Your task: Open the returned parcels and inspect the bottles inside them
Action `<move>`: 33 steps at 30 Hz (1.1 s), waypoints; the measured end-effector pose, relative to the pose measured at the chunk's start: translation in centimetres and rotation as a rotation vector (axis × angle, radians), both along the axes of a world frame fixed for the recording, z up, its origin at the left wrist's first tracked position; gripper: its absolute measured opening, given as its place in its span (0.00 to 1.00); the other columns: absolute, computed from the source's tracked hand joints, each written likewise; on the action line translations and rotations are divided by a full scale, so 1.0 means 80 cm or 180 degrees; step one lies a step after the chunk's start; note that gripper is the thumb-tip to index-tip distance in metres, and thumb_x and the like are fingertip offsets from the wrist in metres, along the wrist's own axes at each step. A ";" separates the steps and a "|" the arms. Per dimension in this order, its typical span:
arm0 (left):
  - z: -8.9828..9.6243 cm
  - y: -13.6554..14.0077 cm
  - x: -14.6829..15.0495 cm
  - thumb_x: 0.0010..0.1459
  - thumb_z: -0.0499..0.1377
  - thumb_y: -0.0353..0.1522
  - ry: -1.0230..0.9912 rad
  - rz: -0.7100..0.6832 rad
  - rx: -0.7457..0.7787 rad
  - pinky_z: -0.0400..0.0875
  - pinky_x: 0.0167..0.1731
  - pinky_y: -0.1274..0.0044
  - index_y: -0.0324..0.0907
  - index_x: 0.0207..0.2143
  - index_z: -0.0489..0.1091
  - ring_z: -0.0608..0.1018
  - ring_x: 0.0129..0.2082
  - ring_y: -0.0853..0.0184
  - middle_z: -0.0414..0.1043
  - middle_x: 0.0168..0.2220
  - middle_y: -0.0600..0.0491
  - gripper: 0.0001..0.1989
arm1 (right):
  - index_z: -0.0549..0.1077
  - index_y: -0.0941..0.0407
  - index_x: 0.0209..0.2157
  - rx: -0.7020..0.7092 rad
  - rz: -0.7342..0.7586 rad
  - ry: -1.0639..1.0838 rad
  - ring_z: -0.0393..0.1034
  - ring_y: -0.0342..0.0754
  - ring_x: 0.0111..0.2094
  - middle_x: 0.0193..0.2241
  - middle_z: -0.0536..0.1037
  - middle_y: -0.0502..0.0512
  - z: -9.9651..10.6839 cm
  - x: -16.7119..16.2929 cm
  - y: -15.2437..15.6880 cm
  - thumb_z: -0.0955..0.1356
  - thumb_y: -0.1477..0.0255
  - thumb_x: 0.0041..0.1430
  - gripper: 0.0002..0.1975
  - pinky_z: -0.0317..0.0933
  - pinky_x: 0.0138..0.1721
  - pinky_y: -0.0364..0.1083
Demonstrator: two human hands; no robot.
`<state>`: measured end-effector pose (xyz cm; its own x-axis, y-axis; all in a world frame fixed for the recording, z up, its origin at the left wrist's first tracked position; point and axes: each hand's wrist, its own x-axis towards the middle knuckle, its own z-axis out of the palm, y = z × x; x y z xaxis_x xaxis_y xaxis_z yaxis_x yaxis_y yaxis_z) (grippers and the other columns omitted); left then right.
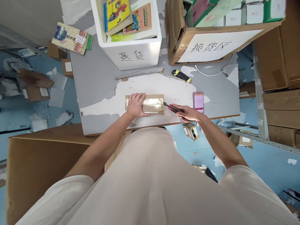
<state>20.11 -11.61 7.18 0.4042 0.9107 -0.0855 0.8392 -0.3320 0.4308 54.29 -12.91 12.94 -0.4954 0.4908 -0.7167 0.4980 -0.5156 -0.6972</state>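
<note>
A small, flat cardboard box with shiny clear tape across its top lies on the white, worn part of the table. Spread over its left half is my left hand, gripping it with the thumb along the near edge. My right hand is closed around a slim black cutting tool. The tool's narrow dark tip meets the box's right end, near the tape. Fingers hide much of its handle, so I cannot tell whether it is a knife or scissors.
Behind the box lies a black-and-yellow utility knife; a phone is by my right hand. A white foam bin of books and a large carton stand at the back. A book overhangs the left corner. An open carton stands near left.
</note>
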 end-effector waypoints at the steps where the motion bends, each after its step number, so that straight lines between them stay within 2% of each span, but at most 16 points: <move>1: 0.000 0.000 0.000 0.34 0.67 0.50 0.0005 -0.0005 0.0006 0.49 0.60 0.55 0.39 0.64 0.54 0.63 0.57 0.41 0.62 0.58 0.39 0.56 | 0.55 0.41 0.66 -0.0002 0.0012 0.0002 0.59 0.34 0.15 0.23 0.65 0.43 -0.001 0.000 0.001 0.66 0.71 0.63 0.32 0.59 0.16 0.36; 5: -0.001 0.000 0.000 0.34 0.67 0.51 0.0008 0.0047 0.0023 0.49 0.60 0.55 0.40 0.65 0.54 0.63 0.57 0.41 0.62 0.58 0.39 0.57 | 0.55 0.41 0.66 0.0022 -0.0026 0.0092 0.58 0.34 0.14 0.24 0.68 0.44 0.001 -0.003 0.005 0.65 0.70 0.63 0.32 0.59 0.17 0.37; 12: -0.001 0.000 0.000 0.32 0.66 0.55 -0.0022 0.0012 0.0056 0.50 0.60 0.56 0.38 0.64 0.55 0.64 0.57 0.42 0.63 0.57 0.39 0.58 | 0.55 0.42 0.66 0.0071 0.0251 -0.0030 0.59 0.35 0.14 0.22 0.67 0.43 0.011 -0.010 0.019 0.66 0.72 0.63 0.33 0.57 0.16 0.37; 18: 0.003 0.003 0.001 0.32 0.65 0.55 -0.0017 -0.0061 0.0031 0.50 0.60 0.56 0.37 0.63 0.57 0.64 0.56 0.42 0.64 0.57 0.39 0.57 | 0.57 0.43 0.66 -0.0009 0.0214 -0.0087 0.59 0.35 0.14 0.21 0.67 0.43 0.012 -0.006 0.013 0.67 0.71 0.62 0.32 0.57 0.15 0.37; 22: 0.003 0.004 0.001 0.33 0.66 0.54 -0.0025 -0.0040 0.0057 0.51 0.60 0.56 0.37 0.63 0.57 0.65 0.56 0.43 0.64 0.56 0.38 0.57 | 0.53 0.43 0.67 -0.0002 0.0103 -0.0091 0.60 0.36 0.15 0.21 0.64 0.43 0.012 -0.007 0.005 0.65 0.71 0.64 0.32 0.58 0.16 0.37; 26: 0.001 0.004 0.001 0.32 0.66 0.53 -0.0097 -0.0089 0.0125 0.51 0.59 0.56 0.35 0.62 0.57 0.65 0.55 0.43 0.65 0.55 0.38 0.57 | 0.53 0.42 0.67 0.0028 0.0186 -0.0087 0.59 0.35 0.15 0.22 0.65 0.43 0.012 -0.009 0.000 0.65 0.71 0.64 0.32 0.58 0.17 0.37; 33: 0.000 0.004 0.003 0.31 0.67 0.52 -0.0102 -0.0114 0.0118 0.51 0.59 0.56 0.39 0.62 0.57 0.65 0.55 0.43 0.65 0.55 0.39 0.56 | 0.53 0.39 0.66 0.0092 0.0132 -0.0171 0.60 0.36 0.15 0.22 0.65 0.42 0.014 -0.017 -0.010 0.64 0.71 0.64 0.32 0.58 0.17 0.38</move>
